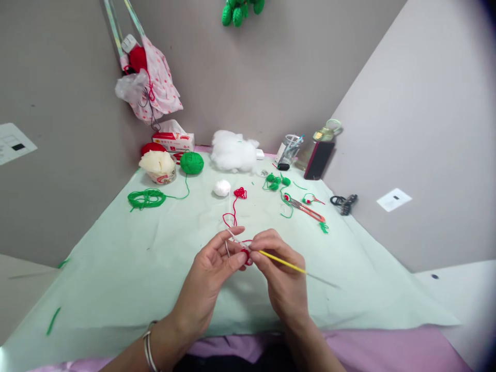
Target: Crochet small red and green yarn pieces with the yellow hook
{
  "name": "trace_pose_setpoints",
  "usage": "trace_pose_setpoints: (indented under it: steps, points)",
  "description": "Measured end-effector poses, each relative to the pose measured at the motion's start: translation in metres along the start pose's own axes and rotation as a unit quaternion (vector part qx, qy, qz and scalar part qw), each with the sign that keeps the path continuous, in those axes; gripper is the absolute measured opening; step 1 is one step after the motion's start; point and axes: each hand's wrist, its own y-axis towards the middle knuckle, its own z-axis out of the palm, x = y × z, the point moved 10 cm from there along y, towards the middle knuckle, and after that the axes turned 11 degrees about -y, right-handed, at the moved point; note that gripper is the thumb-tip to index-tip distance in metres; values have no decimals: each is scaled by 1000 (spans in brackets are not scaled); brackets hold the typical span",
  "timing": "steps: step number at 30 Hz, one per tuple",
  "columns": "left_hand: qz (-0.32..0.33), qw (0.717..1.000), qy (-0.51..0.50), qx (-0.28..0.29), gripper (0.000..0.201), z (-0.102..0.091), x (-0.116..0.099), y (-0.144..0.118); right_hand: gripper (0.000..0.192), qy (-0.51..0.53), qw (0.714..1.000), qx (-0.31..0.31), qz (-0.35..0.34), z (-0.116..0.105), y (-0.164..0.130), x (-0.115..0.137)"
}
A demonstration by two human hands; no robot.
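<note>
From the head camera, my left hand [211, 268] comes up from the lower left, palm turned inward, thumb and forefinger pinching a small red crochet piece [245, 255] so it stays steady right in front of me, above the pale green cloth [116, 268]. The red yarn [233, 212] runs over my raised forefinger, which keeps it taut, then trails back across the cloth to a small red tangle near a white ball of stuffing [221, 188]. My right hand [282, 274] reaches in from the lower right, fingers closed around a yellow crochet hook [281, 262] in a pencil grip, its tip at the red piece and its shaft pointing off to the right. Both wrists hover above the cloth, hands touching at the work

Farther back sit things within reach: a green yarn ball [191, 163] beside a tub of cream yarn [157, 165], a loose coil of green yarn [146, 198], a heap of white stuffing [233, 151], orange-handled scissors [308, 209] among green scraps, and a dark phone [319, 160] leaning at the wall
</note>
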Motion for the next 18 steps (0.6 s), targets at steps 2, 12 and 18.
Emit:
trace_pose_setpoints:
  steps: [2,12,18]
  points:
    - [7,1000,11,0,43,-2,-3,1,8,22,1000,4,4,-1,2,-3]
    - [31,998,43,28,49,6,-19,2,11,25,999,41,21,-3,2,4]
    - [22,996,69,46,47,10,-15,5,13,-6,1000,25,-16,-3,5,9]
